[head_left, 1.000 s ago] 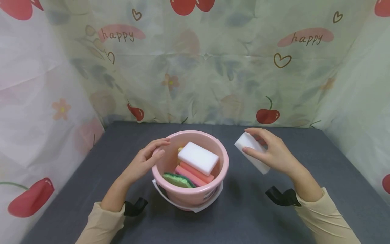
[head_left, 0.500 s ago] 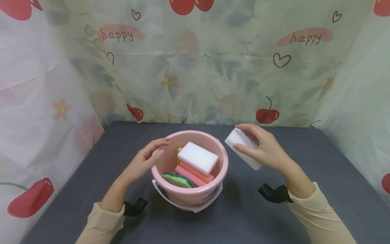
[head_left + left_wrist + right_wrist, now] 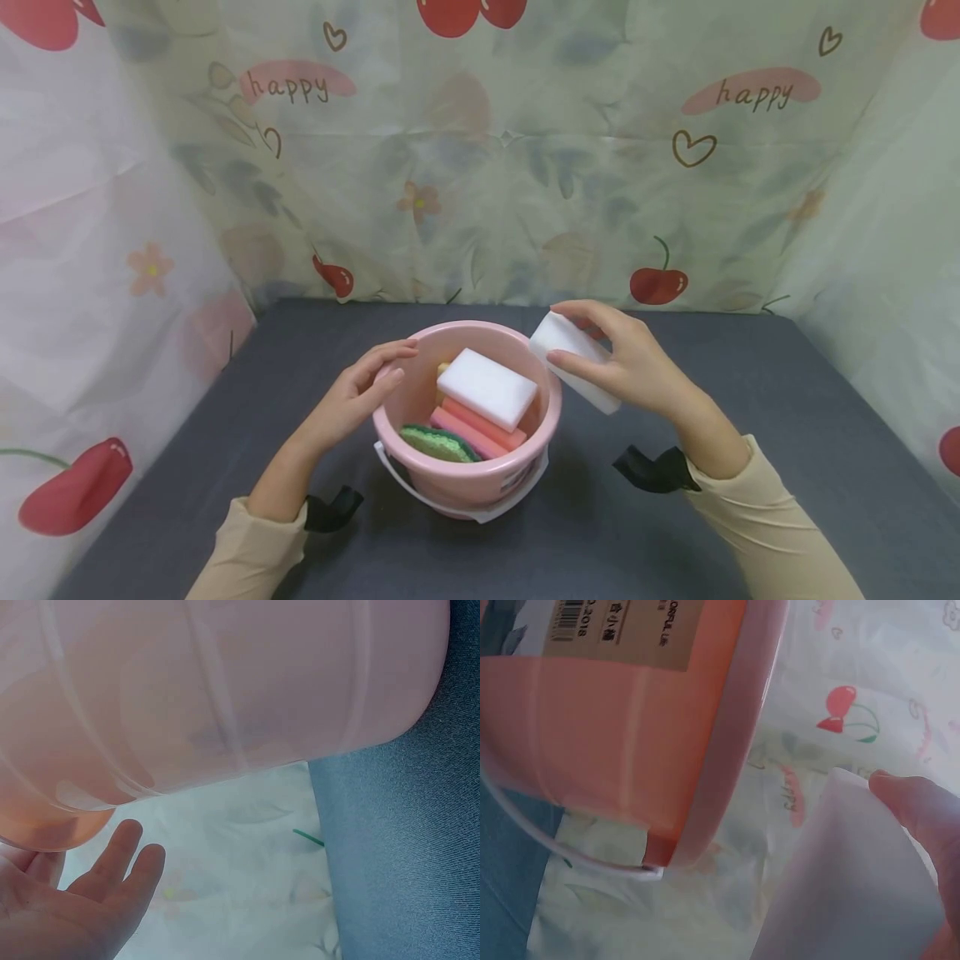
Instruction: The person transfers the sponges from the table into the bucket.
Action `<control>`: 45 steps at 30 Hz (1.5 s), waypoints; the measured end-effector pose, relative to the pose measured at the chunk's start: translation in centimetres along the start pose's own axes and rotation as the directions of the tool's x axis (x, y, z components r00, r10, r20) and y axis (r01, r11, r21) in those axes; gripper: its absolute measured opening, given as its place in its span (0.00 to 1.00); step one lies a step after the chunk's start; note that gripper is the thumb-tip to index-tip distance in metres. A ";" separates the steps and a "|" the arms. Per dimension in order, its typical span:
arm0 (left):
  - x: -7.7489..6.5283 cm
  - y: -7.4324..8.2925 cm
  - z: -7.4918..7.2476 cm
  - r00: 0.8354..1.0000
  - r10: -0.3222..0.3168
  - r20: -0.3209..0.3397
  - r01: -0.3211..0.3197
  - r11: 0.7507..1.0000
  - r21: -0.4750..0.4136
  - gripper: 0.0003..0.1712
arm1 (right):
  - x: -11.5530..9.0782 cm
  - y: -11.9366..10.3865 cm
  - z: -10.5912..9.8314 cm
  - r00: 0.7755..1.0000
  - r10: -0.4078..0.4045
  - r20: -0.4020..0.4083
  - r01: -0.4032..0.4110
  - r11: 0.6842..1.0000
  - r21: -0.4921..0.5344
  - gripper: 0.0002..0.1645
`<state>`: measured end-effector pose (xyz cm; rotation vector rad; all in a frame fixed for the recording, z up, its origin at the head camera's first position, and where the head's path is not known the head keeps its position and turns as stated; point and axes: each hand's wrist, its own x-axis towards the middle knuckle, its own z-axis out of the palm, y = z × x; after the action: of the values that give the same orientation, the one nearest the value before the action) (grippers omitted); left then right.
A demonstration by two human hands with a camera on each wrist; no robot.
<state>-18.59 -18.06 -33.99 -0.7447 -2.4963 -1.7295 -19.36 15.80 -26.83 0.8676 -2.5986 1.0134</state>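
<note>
A pink bucket (image 3: 467,468) stands upright in the head view. Inside it lie a white sponge (image 3: 487,387), pink and coral sponge blocks (image 3: 480,429) and a green scouring sponge (image 3: 438,443). My right hand (image 3: 626,354) pinches a second white sponge (image 3: 570,350) between thumb and fingers, tilted, overlapping the bucket's right rim in this view. The right wrist view shows this sponge (image 3: 855,877) apart from the bucket wall (image 3: 622,735). My left hand (image 3: 358,390) rests its relaxed fingers at the left rim; in the left wrist view two fingers (image 3: 139,877) extend outside the bucket.
A yellow piece (image 3: 442,371) shows partly behind the white sponge in the bucket. The bucket's white handle (image 3: 480,512) hangs down in front. Dark cloth (image 3: 585,533) covers the table, and a cherry-patterned curtain (image 3: 510,208) encloses the back and sides.
My right hand has carried its white sponge left, from beside the bucket to its right rim. The left hand and the bucket have stayed in place.
</note>
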 end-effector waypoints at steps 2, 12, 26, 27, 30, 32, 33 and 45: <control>0.0 0.0 0.0 1.000 -0.003 0.000 0.003 1.000 0.000 0.22 | 0.2 -0.3 0.2 1.000 -0.012 0.000 0.012 1.000 0.000 0.29; 0.0 0.0 0.0 1.000 -0.004 0.003 0.004 1.000 -0.002 0.21 | 1.0 -2.0 0.9 0.997 -0.063 0.034 0.062 0.998 0.028 0.29; 0.0 0.0 0.0 1.000 0.001 -0.002 -0.001 1.000 0.011 0.21 | 1.9 -3.7 2.2 0.988 -0.124 0.088 0.118 0.991 0.065 0.28; 0.0 0.0 0.0 1.000 0.001 -0.003 -0.001 1.000 0.012 0.21 | 1.9 -3.9 2.3 0.988 -0.125 0.094 0.120 0.991 0.066 0.28; 0.0 0.0 0.0 1.000 0.003 -0.004 -0.003 1.000 0.015 0.21 | 2.1 -4.2 2.6 0.986 -0.128 0.110 0.121 0.990 0.066 0.29; 0.0 0.0 0.0 1.000 0.003 -0.004 -0.003 1.000 0.015 0.21 | 2.1 -4.5 2.7 0.985 -0.127 0.118 0.120 0.990 0.069 0.29; 0.0 0.0 0.0 1.000 0.003 -0.004 -0.003 1.000 0.015 0.21 | 2.2 -4.6 2.8 0.985 -0.126 0.121 0.118 0.990 0.074 0.29; 0.0 0.0 -0.1 1.000 0.007 0.003 -0.007 1.000 0.005 0.21 | 2.8 -5.3 4.1 0.969 -0.182 0.165 0.171 0.982 0.077 0.29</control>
<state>-18.66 -18.14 -33.99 -0.7552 -2.4967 -1.7205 -18.35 8.65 -25.90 1.2284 -2.5801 1.0150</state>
